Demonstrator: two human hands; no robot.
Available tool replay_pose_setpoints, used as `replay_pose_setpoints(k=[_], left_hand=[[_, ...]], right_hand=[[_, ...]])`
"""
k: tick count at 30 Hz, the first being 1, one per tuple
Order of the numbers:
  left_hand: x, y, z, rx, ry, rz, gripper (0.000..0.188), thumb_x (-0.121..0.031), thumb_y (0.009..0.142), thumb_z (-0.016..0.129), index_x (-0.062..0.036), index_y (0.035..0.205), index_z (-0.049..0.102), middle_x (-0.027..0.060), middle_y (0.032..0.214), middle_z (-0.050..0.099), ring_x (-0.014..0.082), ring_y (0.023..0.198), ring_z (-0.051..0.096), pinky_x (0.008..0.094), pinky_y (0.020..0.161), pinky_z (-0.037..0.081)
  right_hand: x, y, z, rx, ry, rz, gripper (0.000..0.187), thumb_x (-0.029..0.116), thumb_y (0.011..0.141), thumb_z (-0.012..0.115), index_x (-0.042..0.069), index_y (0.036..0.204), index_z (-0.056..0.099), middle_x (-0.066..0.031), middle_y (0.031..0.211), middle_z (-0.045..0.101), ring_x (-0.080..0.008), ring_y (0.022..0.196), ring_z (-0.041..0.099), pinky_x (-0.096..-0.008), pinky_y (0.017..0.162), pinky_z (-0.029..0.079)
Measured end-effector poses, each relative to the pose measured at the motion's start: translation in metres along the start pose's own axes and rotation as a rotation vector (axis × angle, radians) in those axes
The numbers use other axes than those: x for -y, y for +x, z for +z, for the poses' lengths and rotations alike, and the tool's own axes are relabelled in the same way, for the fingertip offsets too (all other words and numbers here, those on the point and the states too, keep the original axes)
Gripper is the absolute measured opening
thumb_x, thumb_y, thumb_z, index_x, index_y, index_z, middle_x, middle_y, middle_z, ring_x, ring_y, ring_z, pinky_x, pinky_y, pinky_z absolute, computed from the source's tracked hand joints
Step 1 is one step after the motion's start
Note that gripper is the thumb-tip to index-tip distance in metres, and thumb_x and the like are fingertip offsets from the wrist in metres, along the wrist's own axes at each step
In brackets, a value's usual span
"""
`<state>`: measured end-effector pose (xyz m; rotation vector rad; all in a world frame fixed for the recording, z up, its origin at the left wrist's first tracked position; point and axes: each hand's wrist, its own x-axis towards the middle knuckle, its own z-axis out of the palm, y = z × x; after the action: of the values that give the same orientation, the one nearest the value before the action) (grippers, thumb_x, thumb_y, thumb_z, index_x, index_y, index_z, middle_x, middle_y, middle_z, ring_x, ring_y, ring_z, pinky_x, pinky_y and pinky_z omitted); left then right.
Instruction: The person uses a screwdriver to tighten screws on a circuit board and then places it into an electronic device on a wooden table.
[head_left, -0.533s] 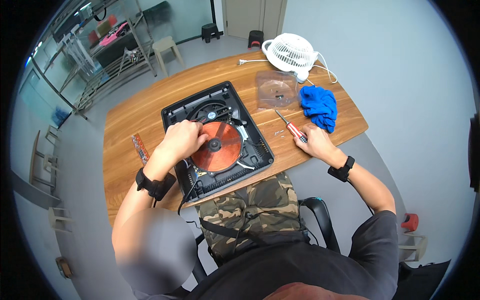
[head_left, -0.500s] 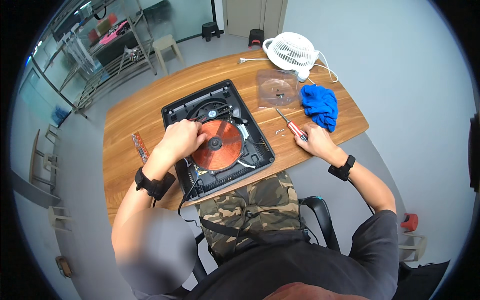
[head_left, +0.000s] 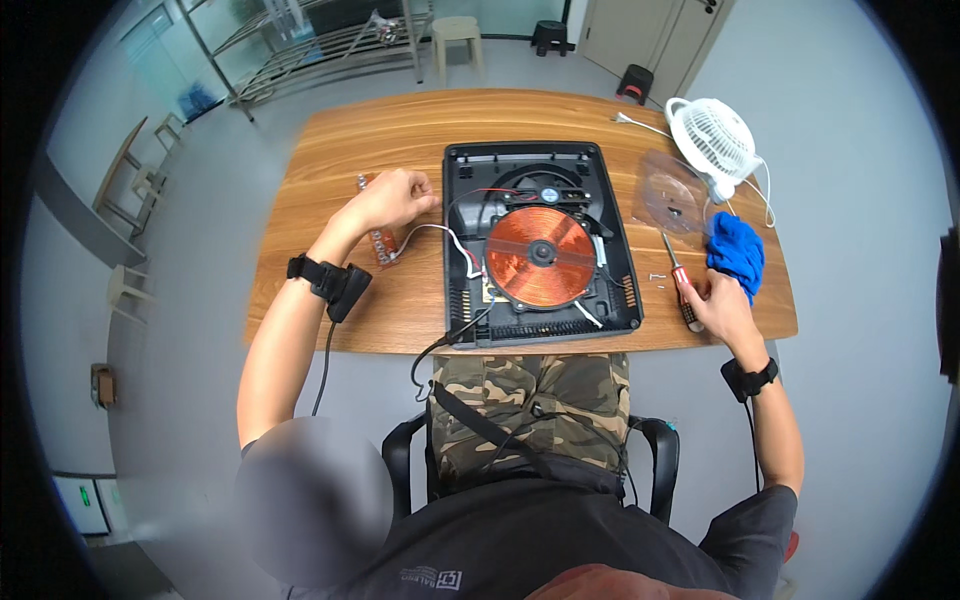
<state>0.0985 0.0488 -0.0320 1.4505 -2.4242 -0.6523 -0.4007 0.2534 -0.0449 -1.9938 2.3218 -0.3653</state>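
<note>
So the opened-up induction cooker (head_left: 540,245) sits in the middle of the wooden tabletop (head_left: 400,130), black housing with the top off, and the copper coil (head_left: 541,257) is sitting right in the center of it with a small fan (head_left: 553,192) just behind. The left hand (head_left: 392,197) is off to the left of the cooker, fingers curled into a loose fist over a small brown circuit board (head_left: 379,240) that lies flat on the wood; I can't quite tell if it's pinching the board or the white wires (head_left: 445,238) that run from it into the housing, the view's too small there. The right hand (head_left: 718,305) is resting on the tabletop to the right of the cooker, fingers closed around the red handle of a screwdriver (head_left: 680,292), shaft pointing away from the person. A couple of tiny screws (head_left: 657,279) lie just beside the shaft. Right next to that hand there's a crumpled blue cloth (head_left: 737,253), and behind it a clear plastic bag (head_left: 668,195) and a white desk fan (head_left: 712,138) near the far right corner. Black power cord (head_left: 440,345) hangs off the near edge.
</note>
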Motion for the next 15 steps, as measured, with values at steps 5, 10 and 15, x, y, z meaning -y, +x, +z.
replay_pose_setpoints(k=[5,10,15], left_hand=[[0.029,-0.007,-0.010,-0.078,0.120,-0.116,0.032,-0.032,0.093,0.072,-0.0007,0.097,0.074,0.0202,0.088,0.075,0.0341,0.082,0.071,0.0435,0.074,0.055],[0.038,-0.016,-0.012,0.090,0.457,-0.598,0.064,-0.060,0.092,0.068,-0.0030,0.121,0.072,0.0180,0.125,0.071,0.0329,0.116,0.069,0.0428,0.096,0.056],[0.026,-0.024,0.004,0.208,0.503,-0.749,0.080,-0.076,0.090,0.057,-0.0063,0.128,0.071,0.0144,0.130,0.070,0.0317,0.124,0.065,0.0392,0.101,0.053]], right_hand=[[0.015,0.019,-0.013,-0.047,0.062,-0.094,0.049,0.040,0.088,0.077,-0.004,0.071,0.062,-0.0231,0.065,0.064,-0.0388,0.062,0.065,-0.0458,0.060,0.051],[0.046,0.044,-0.038,-0.076,0.037,-0.245,0.044,0.035,0.090,0.074,-0.004,0.074,0.063,-0.0248,0.069,0.065,-0.0413,0.067,0.066,-0.0476,0.062,0.052],[0.083,0.068,-0.038,-0.128,0.002,-0.401,0.042,0.034,0.092,0.072,-0.005,0.078,0.064,-0.0217,0.068,0.065,-0.0437,0.065,0.064,-0.0478,0.063,0.053]])
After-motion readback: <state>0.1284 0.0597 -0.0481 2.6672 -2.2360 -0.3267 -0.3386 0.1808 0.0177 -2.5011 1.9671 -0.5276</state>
